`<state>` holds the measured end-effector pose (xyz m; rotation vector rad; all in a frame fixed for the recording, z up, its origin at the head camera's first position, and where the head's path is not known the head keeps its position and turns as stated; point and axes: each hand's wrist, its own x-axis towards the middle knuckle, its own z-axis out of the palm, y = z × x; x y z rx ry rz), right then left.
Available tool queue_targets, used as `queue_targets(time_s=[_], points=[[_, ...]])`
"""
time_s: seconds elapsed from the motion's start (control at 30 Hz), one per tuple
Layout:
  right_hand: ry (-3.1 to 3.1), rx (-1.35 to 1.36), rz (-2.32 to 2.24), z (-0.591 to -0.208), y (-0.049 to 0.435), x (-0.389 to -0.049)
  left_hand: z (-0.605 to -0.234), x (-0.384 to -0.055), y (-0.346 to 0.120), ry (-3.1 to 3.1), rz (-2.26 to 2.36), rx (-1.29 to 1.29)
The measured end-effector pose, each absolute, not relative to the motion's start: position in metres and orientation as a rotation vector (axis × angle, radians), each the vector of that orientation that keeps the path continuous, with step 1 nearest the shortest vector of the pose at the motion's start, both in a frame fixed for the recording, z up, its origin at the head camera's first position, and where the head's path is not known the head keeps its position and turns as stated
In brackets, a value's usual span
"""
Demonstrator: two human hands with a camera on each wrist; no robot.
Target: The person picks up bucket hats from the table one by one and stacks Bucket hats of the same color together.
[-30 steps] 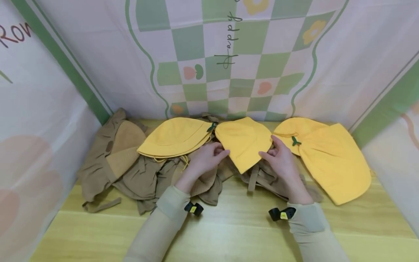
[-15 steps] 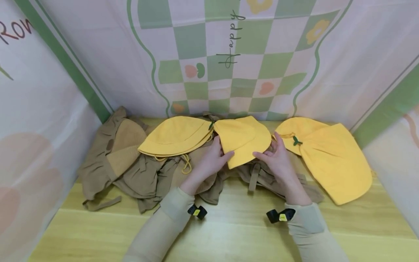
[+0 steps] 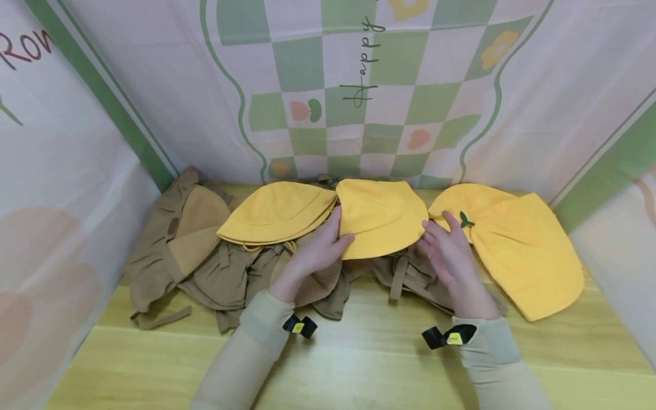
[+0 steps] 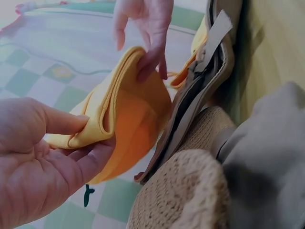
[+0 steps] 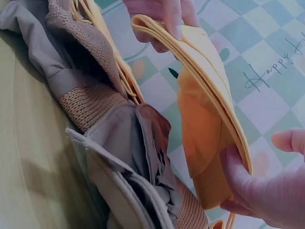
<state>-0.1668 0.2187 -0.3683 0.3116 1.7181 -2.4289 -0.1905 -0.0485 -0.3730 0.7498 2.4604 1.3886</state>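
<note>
In the head view, a folded yellow cloth sun hat (image 3: 381, 216) is held up at the middle of the row. My left hand (image 3: 318, 250) pinches its left edge; in the left wrist view the thumb (image 4: 69, 123) lies on top of the doubled brim and the fingers are beneath. My right hand (image 3: 453, 256) is at the hat's right edge. In the right wrist view its fingers (image 5: 236, 164) touch the hat's inner side, while the thumb (image 5: 288, 140) stands apart from the cloth. A small green sprout (image 4: 87, 194) hangs from the hat.
Left of it lies another folded yellow hat (image 3: 277, 213); a yellow hat with a wide flap (image 3: 523, 250) lies right. Brown hats (image 3: 179, 245) with straps and woven parts lie underneath and along the left. A printed cloth wall (image 3: 343, 136) rises behind the wooden table (image 3: 353, 353).
The held hat has turned so its brim lies more level and its pointed lower corner no longer shows. My right thumb has let go, and that hand has shifted slightly right.
</note>
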Motion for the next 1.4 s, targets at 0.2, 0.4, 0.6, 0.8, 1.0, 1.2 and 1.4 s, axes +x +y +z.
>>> queue_targets(time_s=[0.2,0.4,0.6,0.8,1.0,1.2,1.4], points=[[1.612,0.349,-2.536,-0.367,0.218,-0.167,-0.366,-0.194,-0.06,2.406,1.337,0.807],[1.568,0.352,-2.605,-0.367,0.225,-0.168,-0.366,-0.198,-0.069,2.375,1.343,0.723],[1.49,0.237,-2.669,-0.366,0.236,-0.167,-0.367,-0.202,-0.071,2.464,1.348,0.551],[1.498,0.176,-2.617,-0.363,0.246,-0.167,-0.369,-0.205,-0.074,2.613,1.375,0.495],[1.667,0.199,-2.574,-0.359,0.25,-0.165,-0.372,-0.207,-0.077,2.682,1.41,0.418],[1.966,0.135,-2.433,-0.359,0.251,-0.163,-0.373,-0.21,-0.078,2.736,1.36,0.401],[2.33,0.003,-2.112,-0.358,0.261,-0.162,-0.374,-0.211,-0.082,2.766,1.295,0.392]])
